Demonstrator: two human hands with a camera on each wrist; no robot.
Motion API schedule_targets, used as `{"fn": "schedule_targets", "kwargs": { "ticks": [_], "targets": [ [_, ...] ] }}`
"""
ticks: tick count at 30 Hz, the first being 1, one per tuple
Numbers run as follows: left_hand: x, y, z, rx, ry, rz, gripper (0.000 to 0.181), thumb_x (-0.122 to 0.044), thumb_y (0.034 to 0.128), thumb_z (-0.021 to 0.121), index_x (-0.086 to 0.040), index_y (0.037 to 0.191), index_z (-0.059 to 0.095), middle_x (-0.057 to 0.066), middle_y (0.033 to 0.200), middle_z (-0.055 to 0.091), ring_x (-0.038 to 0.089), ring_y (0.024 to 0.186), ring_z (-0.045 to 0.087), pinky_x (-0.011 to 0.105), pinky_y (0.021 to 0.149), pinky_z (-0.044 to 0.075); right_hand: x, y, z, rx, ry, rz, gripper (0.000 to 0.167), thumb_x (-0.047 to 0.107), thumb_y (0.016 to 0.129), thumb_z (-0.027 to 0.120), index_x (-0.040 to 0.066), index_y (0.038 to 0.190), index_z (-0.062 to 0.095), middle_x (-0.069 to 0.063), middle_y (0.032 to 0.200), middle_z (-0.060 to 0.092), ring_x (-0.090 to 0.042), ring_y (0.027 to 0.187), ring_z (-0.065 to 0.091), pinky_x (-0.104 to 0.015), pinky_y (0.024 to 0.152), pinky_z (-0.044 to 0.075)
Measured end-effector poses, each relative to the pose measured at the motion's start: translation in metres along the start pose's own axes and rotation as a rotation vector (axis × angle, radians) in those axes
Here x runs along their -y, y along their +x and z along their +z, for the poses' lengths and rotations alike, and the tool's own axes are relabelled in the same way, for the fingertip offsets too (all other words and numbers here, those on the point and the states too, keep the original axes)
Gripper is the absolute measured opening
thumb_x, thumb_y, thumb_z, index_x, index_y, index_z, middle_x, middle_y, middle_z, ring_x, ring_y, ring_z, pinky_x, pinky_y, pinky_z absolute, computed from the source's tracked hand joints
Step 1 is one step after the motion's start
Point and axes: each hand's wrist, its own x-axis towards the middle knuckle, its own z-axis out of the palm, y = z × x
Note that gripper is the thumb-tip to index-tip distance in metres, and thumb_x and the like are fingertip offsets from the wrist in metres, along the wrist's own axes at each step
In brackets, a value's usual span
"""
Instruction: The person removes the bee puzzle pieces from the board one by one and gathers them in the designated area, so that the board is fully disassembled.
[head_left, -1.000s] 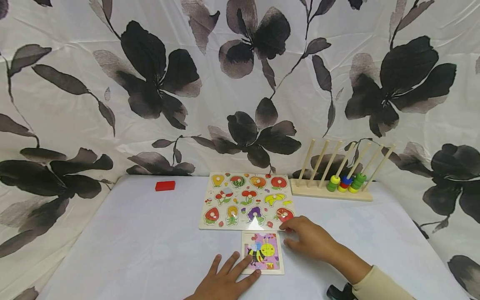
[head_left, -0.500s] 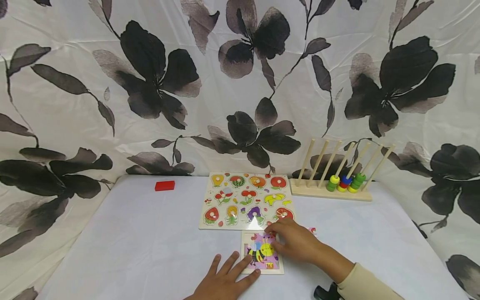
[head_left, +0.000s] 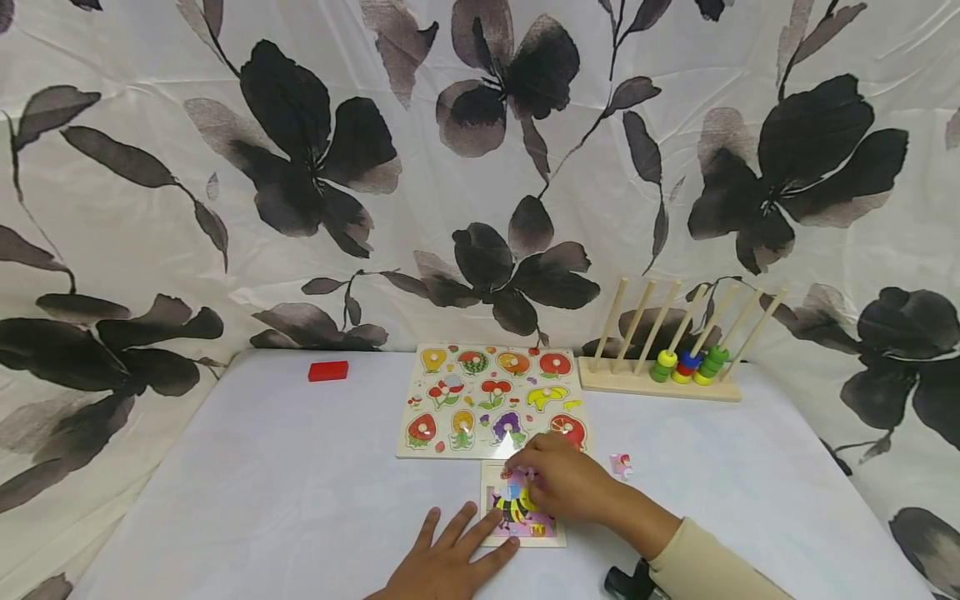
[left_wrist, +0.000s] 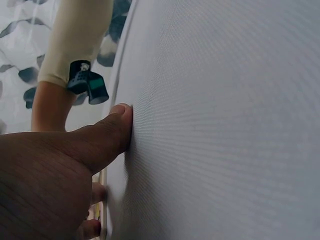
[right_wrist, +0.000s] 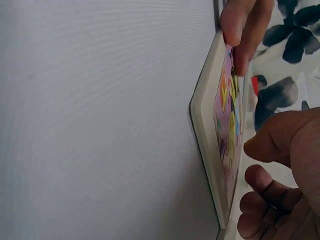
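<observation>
A small square bee puzzle (head_left: 517,533) in a pale wooden frame lies on the table, below the fruit board in the head view. My left hand (head_left: 450,554) rests with spread fingers on its lower left, fingertips on the frame and picture. Over the upper right part of the puzzle is my right hand (head_left: 570,483), bent at the fingers and covering part of the bee. In the right wrist view, the right thumb (right_wrist: 270,140) and fingers stand apart with nothing visible between them. A loose pink puzzle piece (head_left: 621,465) lies on the table to the right.
A fruit peg board (head_left: 442,450) sits directly behind the bee puzzle. At the back right stands a wooden peg rack (head_left: 600,379) with coloured beads on some rods. A red block (head_left: 327,371) lies at the back left. A floral cloth (head_left: 420,192) hangs behind.
My right hand has moved left from beside the bee puzzle to over its upper part, uncovering the loose pink piece on the table. The left hand has stayed in place.
</observation>
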Motion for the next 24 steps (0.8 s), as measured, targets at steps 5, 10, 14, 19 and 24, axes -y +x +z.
{"fn": "schedule_targets", "kwargs": {
  "ticks": [5,10,14,19,24],
  "targets": [
    [0.001,-0.001,0.001,-0.019,0.006,0.012,0.086,-0.090,0.0878,0.024,-0.041,0.158,0.039,-0.003,0.167,0.029,0.034,0.149,0.031,0.074,0.106,0.030,0.001,0.004,0.002,0.036,0.005,0.005,0.042,0.004,0.087,0.074,0.028,0.121,0.074,0.006,0.107,0.058,-0.013,0.102,0.051,-0.030,0.084,0.053],
    [0.002,-0.001,0.001,-0.015,-0.004,0.014,0.085,-0.089,0.0883,0.026,-0.041,0.158,0.039,-0.003,0.167,0.028,0.034,0.149,0.031,0.074,0.106,0.029,0.003,0.007,0.005,0.055,-0.004,0.015,0.045,0.003,0.088,0.073,0.030,0.123,0.074,0.007,0.107,0.056,-0.014,0.103,0.048,-0.030,0.083,0.052],
    [0.002,-0.001,0.001,-0.013,0.001,0.015,0.085,-0.089,0.0887,0.026,-0.041,0.158,0.039,-0.004,0.167,0.028,0.034,0.149,0.031,0.074,0.106,0.029,0.004,0.009,0.007,0.072,-0.005,0.033,0.045,0.005,0.089,0.074,0.031,0.125,0.073,0.008,0.107,0.055,-0.013,0.103,0.048,-0.031,0.086,0.051],
    [0.002,0.000,0.001,-0.019,0.016,0.019,0.085,-0.088,0.0888,0.025,-0.041,0.158,0.039,-0.003,0.167,0.029,0.035,0.149,0.032,0.074,0.106,0.030,0.005,0.010,0.007,0.080,-0.020,0.033,0.041,0.007,0.090,0.073,0.030,0.124,0.074,0.008,0.107,0.055,-0.013,0.102,0.047,-0.032,0.087,0.051],
    [0.001,-0.001,0.001,-0.013,0.008,0.015,0.084,-0.088,0.0890,0.026,-0.041,0.158,0.039,-0.004,0.167,0.028,0.034,0.149,0.031,0.074,0.106,0.030,0.006,0.011,0.006,0.083,-0.031,0.032,0.034,0.010,0.091,0.073,0.029,0.119,0.073,0.007,0.106,0.054,-0.014,0.102,0.047,-0.033,0.086,0.051]
  ]
}}
